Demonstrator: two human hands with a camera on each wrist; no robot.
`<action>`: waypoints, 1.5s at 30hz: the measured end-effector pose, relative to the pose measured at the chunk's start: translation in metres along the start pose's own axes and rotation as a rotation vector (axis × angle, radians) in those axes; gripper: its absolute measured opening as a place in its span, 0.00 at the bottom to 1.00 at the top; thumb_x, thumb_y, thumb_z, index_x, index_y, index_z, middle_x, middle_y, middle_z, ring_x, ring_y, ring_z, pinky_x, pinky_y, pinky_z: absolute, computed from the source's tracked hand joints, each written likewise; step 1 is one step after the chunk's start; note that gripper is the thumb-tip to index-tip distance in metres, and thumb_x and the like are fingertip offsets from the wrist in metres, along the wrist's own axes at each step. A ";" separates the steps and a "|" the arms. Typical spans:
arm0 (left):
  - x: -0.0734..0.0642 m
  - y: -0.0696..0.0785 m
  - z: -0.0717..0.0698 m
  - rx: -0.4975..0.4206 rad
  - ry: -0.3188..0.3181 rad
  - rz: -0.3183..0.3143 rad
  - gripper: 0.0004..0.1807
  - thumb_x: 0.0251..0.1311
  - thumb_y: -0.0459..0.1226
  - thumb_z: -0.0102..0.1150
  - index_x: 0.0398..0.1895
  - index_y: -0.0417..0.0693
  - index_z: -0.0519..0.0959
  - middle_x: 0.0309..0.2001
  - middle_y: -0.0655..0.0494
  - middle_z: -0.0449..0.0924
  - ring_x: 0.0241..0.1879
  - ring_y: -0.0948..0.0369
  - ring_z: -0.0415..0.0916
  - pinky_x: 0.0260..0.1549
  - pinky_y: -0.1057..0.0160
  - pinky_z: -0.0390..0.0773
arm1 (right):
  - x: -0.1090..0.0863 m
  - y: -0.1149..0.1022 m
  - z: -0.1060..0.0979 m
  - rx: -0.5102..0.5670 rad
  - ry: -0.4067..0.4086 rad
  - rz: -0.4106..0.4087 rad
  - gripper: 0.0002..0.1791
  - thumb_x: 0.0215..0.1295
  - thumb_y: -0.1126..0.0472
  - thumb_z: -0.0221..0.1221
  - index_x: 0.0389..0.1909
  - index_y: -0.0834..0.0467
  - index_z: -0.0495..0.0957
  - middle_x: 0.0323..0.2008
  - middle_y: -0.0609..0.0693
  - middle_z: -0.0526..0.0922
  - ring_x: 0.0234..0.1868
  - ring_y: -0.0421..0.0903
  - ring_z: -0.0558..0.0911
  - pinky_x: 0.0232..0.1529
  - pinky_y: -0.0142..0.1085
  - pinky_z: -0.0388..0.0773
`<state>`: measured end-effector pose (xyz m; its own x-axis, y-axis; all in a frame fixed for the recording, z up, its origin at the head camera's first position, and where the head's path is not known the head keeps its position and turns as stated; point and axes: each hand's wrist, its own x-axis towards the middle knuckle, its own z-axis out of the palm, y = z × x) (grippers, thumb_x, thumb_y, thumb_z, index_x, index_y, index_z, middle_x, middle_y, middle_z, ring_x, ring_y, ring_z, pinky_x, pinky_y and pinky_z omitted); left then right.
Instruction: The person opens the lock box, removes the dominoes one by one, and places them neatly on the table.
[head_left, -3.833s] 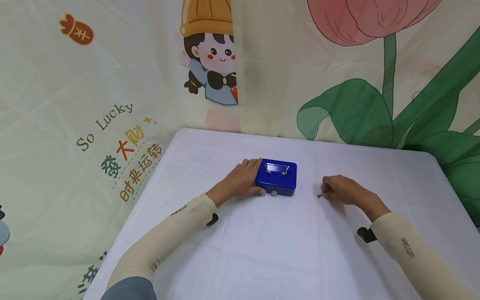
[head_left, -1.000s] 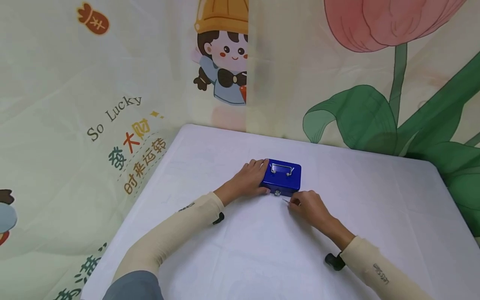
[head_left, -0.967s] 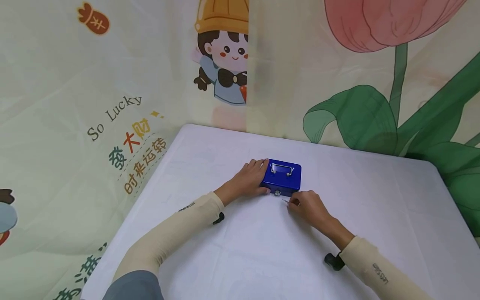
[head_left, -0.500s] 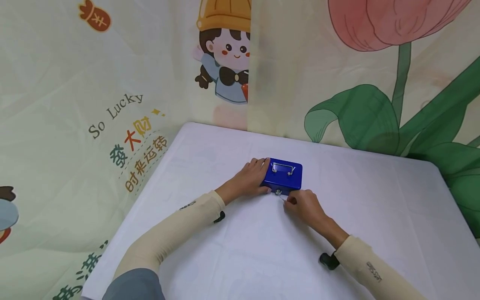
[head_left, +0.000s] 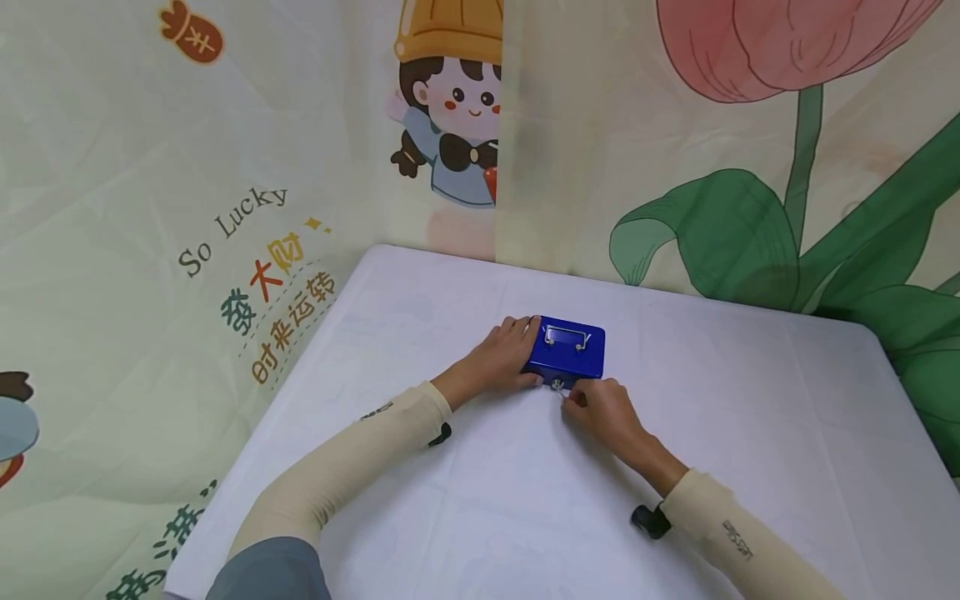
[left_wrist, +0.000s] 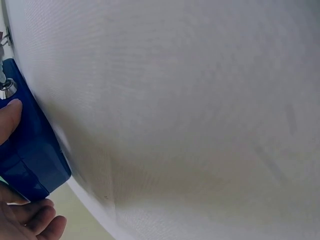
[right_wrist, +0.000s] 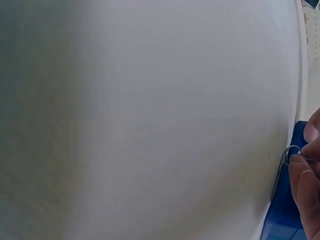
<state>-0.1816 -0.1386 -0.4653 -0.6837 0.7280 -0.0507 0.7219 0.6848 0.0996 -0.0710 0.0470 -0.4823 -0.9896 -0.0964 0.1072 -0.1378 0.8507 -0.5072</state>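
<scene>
Blue metal box [head_left: 570, 357] sits toward the far side of a white-covered counter [head_left: 375, 517], lid down, with a wire handle [head_left: 567, 329] lying flat on top and a round silver lock [head_left: 557, 384] on the front face. Left hand [head_left: 498, 357] has hold of the box's left end: going by the left wrist view, the thumb [left_wrist: 9, 119] presses on the front right below the lock, and the fingers [left_wrist: 44, 219] curl round the end, so it's a proper grip. Right hand [head_left: 606, 410] is just off the front, fingers and thumb pinching a skinny silver key [head_left: 564, 396] that points up at the lock. Can't honestly tell if the tip is actually inside it or only up against it, way too small. The right wrist view also gives you a wire ring [right_wrist: 294, 146] at those fingertips, with a slim metal piece beside it, close to the blue side. Both forearms have cream sleeves [head_left: 352, 454], and there's a dark little gadget [head_left: 649, 522] poking out at the right wrist. Backdrop is a printed cloth [head_left: 555, 167] with a big pink tulip [head_left: 787, 46] and a cartoon kid in a yellow hat [head_left: 461, 104].
</scene>
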 end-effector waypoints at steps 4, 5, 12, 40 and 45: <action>0.000 -0.001 0.001 0.004 -0.004 -0.002 0.57 0.62 0.60 0.62 0.79 0.35 0.45 0.75 0.37 0.57 0.72 0.45 0.58 0.69 0.45 0.65 | 0.000 -0.002 0.002 -0.018 0.019 -0.004 0.04 0.60 0.65 0.68 0.30 0.62 0.87 0.27 0.52 0.88 0.26 0.42 0.82 0.33 0.38 0.84; 0.000 -0.001 0.001 0.005 -0.004 -0.001 0.57 0.62 0.60 0.62 0.79 0.35 0.45 0.75 0.37 0.57 0.72 0.45 0.58 0.69 0.45 0.65 | 0.000 -0.002 0.002 -0.024 0.023 -0.004 0.04 0.60 0.65 0.68 0.30 0.62 0.87 0.26 0.52 0.88 0.26 0.42 0.82 0.33 0.38 0.84; 0.000 -0.003 0.002 0.008 0.006 -0.004 0.57 0.62 0.60 0.63 0.79 0.35 0.45 0.75 0.37 0.57 0.72 0.45 0.59 0.69 0.45 0.66 | 0.002 -0.004 0.004 -0.060 0.042 0.001 0.05 0.59 0.64 0.68 0.29 0.63 0.86 0.24 0.52 0.86 0.21 0.40 0.76 0.27 0.35 0.79; 0.000 -0.002 0.002 0.024 -0.009 0.008 0.56 0.63 0.60 0.61 0.79 0.35 0.45 0.75 0.38 0.58 0.71 0.46 0.59 0.69 0.47 0.66 | 0.004 -0.017 0.008 -0.112 -0.001 -0.016 0.06 0.60 0.64 0.67 0.27 0.63 0.86 0.16 0.47 0.78 0.18 0.41 0.72 0.23 0.31 0.68; -0.001 -0.002 0.001 0.023 -0.013 0.009 0.56 0.63 0.60 0.61 0.79 0.35 0.45 0.75 0.38 0.58 0.71 0.46 0.59 0.69 0.47 0.66 | 0.003 -0.018 0.010 -0.101 0.003 -0.025 0.07 0.61 0.62 0.68 0.30 0.63 0.87 0.18 0.47 0.79 0.19 0.41 0.72 0.24 0.32 0.69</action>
<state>-0.1822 -0.1404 -0.4669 -0.6759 0.7343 -0.0628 0.7303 0.6788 0.0770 -0.0724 0.0262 -0.4812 -0.9857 -0.1172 0.1212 -0.1576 0.8958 -0.4156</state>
